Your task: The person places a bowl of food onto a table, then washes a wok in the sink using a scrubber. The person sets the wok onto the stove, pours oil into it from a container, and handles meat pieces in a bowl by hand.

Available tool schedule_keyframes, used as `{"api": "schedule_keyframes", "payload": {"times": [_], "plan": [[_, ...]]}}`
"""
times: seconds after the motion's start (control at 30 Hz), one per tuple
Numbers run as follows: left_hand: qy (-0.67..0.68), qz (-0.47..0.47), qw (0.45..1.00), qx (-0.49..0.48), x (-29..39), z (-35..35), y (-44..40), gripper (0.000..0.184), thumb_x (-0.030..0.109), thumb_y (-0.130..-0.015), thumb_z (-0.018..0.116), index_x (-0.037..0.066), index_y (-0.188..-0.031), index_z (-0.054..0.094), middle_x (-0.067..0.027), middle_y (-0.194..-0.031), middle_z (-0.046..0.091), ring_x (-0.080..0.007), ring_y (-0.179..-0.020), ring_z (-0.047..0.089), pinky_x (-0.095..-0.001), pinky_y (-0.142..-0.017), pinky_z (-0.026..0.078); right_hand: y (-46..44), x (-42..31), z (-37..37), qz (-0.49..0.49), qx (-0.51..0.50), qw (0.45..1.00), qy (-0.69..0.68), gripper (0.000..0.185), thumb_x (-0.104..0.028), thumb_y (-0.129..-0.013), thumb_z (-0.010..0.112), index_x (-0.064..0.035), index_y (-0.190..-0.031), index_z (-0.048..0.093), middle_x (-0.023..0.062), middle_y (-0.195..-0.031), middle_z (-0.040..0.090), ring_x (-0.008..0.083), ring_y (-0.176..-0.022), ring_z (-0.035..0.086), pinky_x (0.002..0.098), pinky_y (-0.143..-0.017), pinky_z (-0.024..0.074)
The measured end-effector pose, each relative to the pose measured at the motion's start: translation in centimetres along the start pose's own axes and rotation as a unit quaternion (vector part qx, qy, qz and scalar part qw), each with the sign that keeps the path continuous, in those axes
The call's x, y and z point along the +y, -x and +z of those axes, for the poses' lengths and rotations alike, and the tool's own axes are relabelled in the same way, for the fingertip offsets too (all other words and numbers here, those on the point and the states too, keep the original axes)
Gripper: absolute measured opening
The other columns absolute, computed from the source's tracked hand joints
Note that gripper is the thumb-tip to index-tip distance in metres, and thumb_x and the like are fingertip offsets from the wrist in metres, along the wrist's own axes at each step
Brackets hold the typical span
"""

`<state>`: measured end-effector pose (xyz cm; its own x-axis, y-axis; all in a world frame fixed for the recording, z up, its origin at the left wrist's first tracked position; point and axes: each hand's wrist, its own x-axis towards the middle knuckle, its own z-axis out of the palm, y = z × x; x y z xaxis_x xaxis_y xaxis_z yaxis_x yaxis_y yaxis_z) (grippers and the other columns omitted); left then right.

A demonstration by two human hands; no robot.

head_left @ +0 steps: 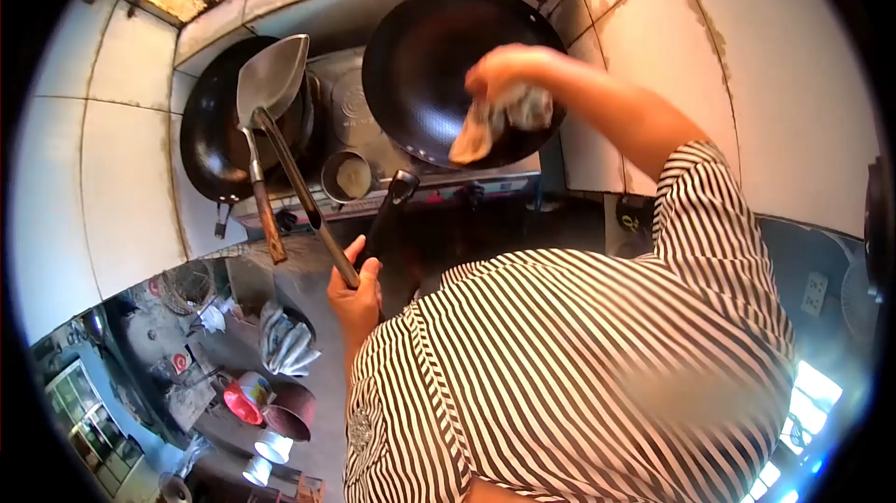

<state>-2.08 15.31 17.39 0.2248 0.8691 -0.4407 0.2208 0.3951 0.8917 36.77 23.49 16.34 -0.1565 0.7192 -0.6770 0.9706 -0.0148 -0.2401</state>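
Right hand [493, 72]: upper middle of the frame, bunched on the cloth; fingertips blurred.
Right arm [611, 104]: slanting from the striped sleeve [709, 195] at right, wrist bent down.
Cloth [478, 132]: crumpled, in the large pan [420, 64], upper middle.
Left hand [357, 293]: lower middle, thumb and fingers curled around a long metal handle [313, 209].
Spatula [273, 74]: upper left, over the smaller pan [210, 144].

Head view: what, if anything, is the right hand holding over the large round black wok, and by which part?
The right hand holds a crumpled tan-and-grey cloth by its bunched upper part. Blur hides the exact finger grip.
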Motion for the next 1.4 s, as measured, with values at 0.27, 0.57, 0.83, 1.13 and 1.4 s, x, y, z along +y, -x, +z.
{"api": "schedule_keyframes", "payload": {"times": [0.27, 0.57, 0.83, 1.13, 1.4], "plan": [[0.004, -0.012, 1.0, 0.0, -0.4, -0.3, -0.2, 0.032, 0.007, -0.085, 0.063, 0.006, -0.117, 0.057, 0.0056, -0.062, 0.05, -0.0017, -0.046, 0.038, -0.0184, -0.041, 0.029, -0.9, 2.4, 4.2, 0.176, -0.005, 0.968, 0.181, 0.045, -0.022, -0.073, 0.06, -0.016, -0.118, 0.053, 0.0146, -0.101, 0.063, 0.0279, -0.096, 0.062, 0.0391, -0.081, 0.0494], [0.001, -0.021, 1.0, -0.004, -0.6, -0.5, -0.4, 0.032, 0.006, -0.085, 0.062, 0.008, -0.117, 0.057, 0.0061, -0.063, 0.048, -0.0015, -0.046, 0.036, -0.0179, -0.041, 0.027, -0.6, 0.7, -0.3, -0.034, 0.085, 0.938, -0.335, 0.029, -0.014, -0.076, 0.053, -0.018, -0.102, 0.065, 0.0114, -0.093, 0.064, 0.0251, -0.091, 0.059, 0.0332, -0.082, 0.0455], [-0.01, -0.012, 1.0, -0.012, 0.0, -0.3, -0.4, 0.033, 0.008, -0.086, 0.063, 0.007, -0.118, 0.056, 0.0037, -0.066, 0.052, -0.0022, -0.046, 0.039, -0.0176, -0.04, 0.03, -6.3, 2.1, 3.2, 0.227, 0.251, 0.941, -0.02, 0.052, -0.021, -0.074, 0.06, -0.0288, -0.124, 0.049, 0.0104, -0.125, 0.048, 0.0317, -0.112, 0.052, 0.0435, -0.091, 0.045], [0.002, -0.013, 1.0, -0.017, -0.2, -0.4, -0.1, 0.033, 0.009, -0.086, 0.062, 0.006, -0.119, 0.055, -0.0001, -0.071, 0.058, -0.0021, -0.046, 0.041, -0.0168, -0.039, 0.03, 6.2, -7.6, 0.3, -0.12, -0.116, 0.908, -0.385, 0.052, -0.008, -0.056, 0.051, -0.0086, -0.107, 0.061, 0.0075, -0.092, 0.061, 0.0192, -0.087, 0.056, 0.0315, -0.078, 0.0454], [-0.008, 0.006, 1.0, -0.015, -0.4, -0.6, -0.2, 0.033, 0.011, -0.086, 0.062, 0.006, -0.119, 0.055, 0.0007, -0.07, 0.057, -0.0023, -0.045, 0.042, -0.0167, -0.039, 0.03, -2.1, -0.7, -3.7, 0.001, 0.284, 0.903, -0.322, 0.029, -0.018, -0.075, 0.058, -0.0167, -0.103, 0.063, 0.0073, -0.095, 0.065, 0.0214, -0.087, 0.061, 0.0326, -0.075, 0.0498]]}}
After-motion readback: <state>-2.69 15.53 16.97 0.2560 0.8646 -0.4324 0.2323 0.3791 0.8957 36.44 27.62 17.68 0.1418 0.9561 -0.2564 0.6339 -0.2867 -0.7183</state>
